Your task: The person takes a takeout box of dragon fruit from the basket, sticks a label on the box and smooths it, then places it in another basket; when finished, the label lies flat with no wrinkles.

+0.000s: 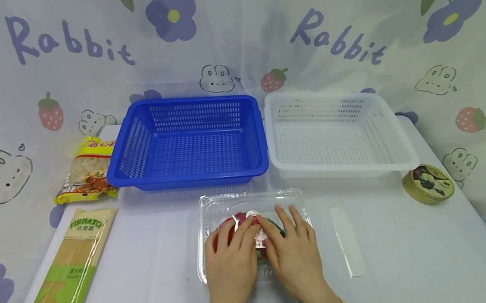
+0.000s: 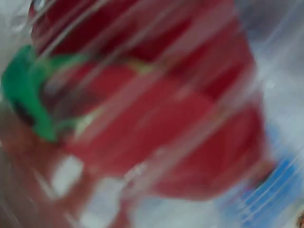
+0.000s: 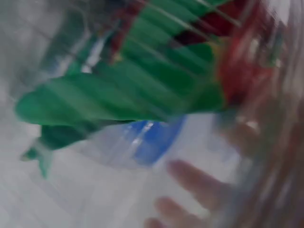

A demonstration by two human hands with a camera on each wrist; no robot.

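Clear plastic forms the box point(image 1: 206, 208) in front of you, on a white-covered table point(image 1: 162, 272), with red-and-green contents point(image 2: 156, 128) showing through it. Your left hand point(image 1: 231, 260) lies over its left part and your right hand point(image 1: 296, 252) over its right, fingers extended away from you and coming close together around a pale label point(image 1: 259, 234). Neither hand clasps anything; your fingers simply rest on the box, perhaps spread this way to share light pressure and keep it steady. The box therefore sits beneath your fingers, its far edge showing past your fingertips. Both wrist views are blurred, so exactly what the contents are is hard to say. Beyond the box, a blue basket point(image 1: 185, 180) and a white basket point(image 1: 347, 169) stand side by side, seemingly set back to give your hands room. On your left lie a pasta packet point(image 1: 55, 295) and a yellow bag point(image 1: 87, 172); on your right, a white strip point(image 1: 348, 241) and a round tin point(image 1: 428, 185).
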